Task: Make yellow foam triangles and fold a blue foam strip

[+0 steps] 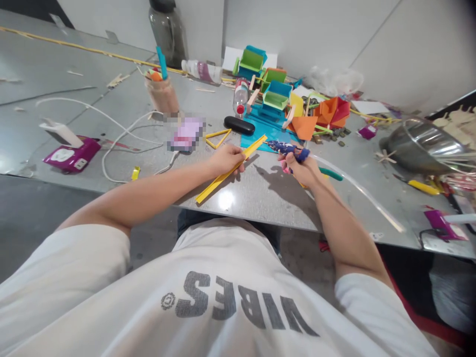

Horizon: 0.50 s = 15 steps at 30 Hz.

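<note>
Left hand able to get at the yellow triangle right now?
Probably yes: the yellow triangle lies just beyond the left hand, with nothing visible between them. That hand grips the yellow strip, though, so it likely must release that first.

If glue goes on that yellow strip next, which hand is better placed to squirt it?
Probably the right hand: its grip is on the glue gun, whose tip is near the far end of the folded yellow strip. The left hand is busy holding that strip.
</note>
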### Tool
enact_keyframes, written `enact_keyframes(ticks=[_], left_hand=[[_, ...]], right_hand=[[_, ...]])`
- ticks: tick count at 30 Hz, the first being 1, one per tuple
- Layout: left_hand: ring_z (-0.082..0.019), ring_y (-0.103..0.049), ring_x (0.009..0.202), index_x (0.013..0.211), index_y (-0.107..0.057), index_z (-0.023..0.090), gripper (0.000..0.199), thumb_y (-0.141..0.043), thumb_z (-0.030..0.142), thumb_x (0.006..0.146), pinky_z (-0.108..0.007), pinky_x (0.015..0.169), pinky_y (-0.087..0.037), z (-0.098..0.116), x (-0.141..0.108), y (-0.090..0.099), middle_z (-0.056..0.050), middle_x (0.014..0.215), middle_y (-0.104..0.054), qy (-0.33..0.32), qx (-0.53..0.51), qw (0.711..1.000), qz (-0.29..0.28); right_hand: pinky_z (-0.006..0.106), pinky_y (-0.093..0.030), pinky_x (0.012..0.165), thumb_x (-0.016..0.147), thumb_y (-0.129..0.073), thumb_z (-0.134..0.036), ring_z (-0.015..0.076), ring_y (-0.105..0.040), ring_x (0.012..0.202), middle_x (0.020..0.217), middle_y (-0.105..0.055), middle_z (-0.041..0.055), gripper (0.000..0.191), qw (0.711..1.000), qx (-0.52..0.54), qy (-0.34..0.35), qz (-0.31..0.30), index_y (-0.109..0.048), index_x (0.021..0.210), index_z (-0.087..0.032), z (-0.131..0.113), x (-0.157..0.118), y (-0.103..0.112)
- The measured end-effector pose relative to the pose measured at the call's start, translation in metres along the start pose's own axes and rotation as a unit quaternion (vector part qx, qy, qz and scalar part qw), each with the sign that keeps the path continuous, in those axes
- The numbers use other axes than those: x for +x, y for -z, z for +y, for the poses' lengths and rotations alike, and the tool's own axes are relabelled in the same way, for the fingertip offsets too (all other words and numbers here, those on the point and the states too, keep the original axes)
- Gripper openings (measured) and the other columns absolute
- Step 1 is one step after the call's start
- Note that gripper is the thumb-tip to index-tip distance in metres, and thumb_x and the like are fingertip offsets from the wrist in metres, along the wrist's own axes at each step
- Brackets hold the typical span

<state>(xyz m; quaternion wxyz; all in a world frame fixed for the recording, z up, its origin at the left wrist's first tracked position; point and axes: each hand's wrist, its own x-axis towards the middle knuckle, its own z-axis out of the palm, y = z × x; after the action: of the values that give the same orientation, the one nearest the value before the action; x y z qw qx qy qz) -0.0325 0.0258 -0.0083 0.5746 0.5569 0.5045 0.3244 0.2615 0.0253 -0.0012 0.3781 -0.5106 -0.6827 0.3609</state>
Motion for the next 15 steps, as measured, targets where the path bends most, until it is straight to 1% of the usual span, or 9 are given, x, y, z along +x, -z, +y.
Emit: enact_keyframes(ticks=[4,7,10,14,15], left_hand=[[-0.010,-0.057,0.043,0.091,-0.073,0.015,0.027,-0.056,0.011,0.110,-0.023,0.047,-0.044,-0.003,0.000,0.001,-0.002,0.063,-0.074,-0.006,0.026,1.000,0.001],[-0.009,-0.058,0.043,0.090,-0.072,0.015,0.025,-0.057,0.010,0.110,-0.023,0.048,-0.045,-0.003,-0.003,0.000,-0.002,0.065,-0.076,-0.016,0.034,0.999,-0.001],[-0.008,-0.059,0.045,0.090,-0.072,0.015,0.025,-0.058,0.010,0.110,-0.022,0.050,-0.047,-0.002,-0.007,-0.002,-0.002,0.065,-0.076,-0.024,0.039,0.999,-0.005],[-0.009,-0.061,0.046,0.089,-0.070,0.015,0.026,-0.056,0.010,0.111,-0.023,0.052,-0.049,0.001,-0.011,-0.006,-0.002,0.065,-0.076,-0.024,0.062,0.998,0.002],[-0.009,-0.061,0.046,0.088,-0.069,0.015,0.027,-0.057,0.011,0.111,-0.023,0.052,-0.049,0.001,-0.012,-0.006,-0.002,0.065,-0.076,-0.025,0.068,0.997,0.003]], right_hand=[[0.035,-0.052,0.063,0.069,-0.068,-0.113,0.0209,-0.066,0.071,0.084,-0.075,0.0076,0.090,1.000,0.018,0.009,0.019,-0.077,0.085,-0.024,0.005,-0.002,-0.009],[0.036,-0.054,0.067,0.069,-0.068,-0.112,0.0224,-0.067,0.075,0.083,-0.073,0.0065,0.088,1.000,-0.002,0.012,0.026,-0.074,0.081,-0.025,0.011,-0.003,-0.011],[0.035,-0.051,0.068,0.076,-0.069,-0.109,0.0223,-0.064,0.076,0.078,-0.069,0.0041,0.083,0.999,-0.032,0.019,0.035,-0.069,0.077,-0.026,0.013,-0.005,-0.011],[0.037,-0.042,0.068,0.087,-0.057,-0.108,0.0220,-0.056,0.072,0.072,-0.060,0.0040,0.084,0.992,-0.094,0.080,0.023,-0.061,0.067,-0.026,0.007,-0.008,-0.011],[0.037,-0.040,0.068,0.088,-0.058,-0.106,0.0219,-0.054,0.071,0.070,-0.057,0.0039,0.083,0.991,-0.100,0.086,0.021,-0.061,0.066,-0.026,0.006,-0.009,-0.012]])
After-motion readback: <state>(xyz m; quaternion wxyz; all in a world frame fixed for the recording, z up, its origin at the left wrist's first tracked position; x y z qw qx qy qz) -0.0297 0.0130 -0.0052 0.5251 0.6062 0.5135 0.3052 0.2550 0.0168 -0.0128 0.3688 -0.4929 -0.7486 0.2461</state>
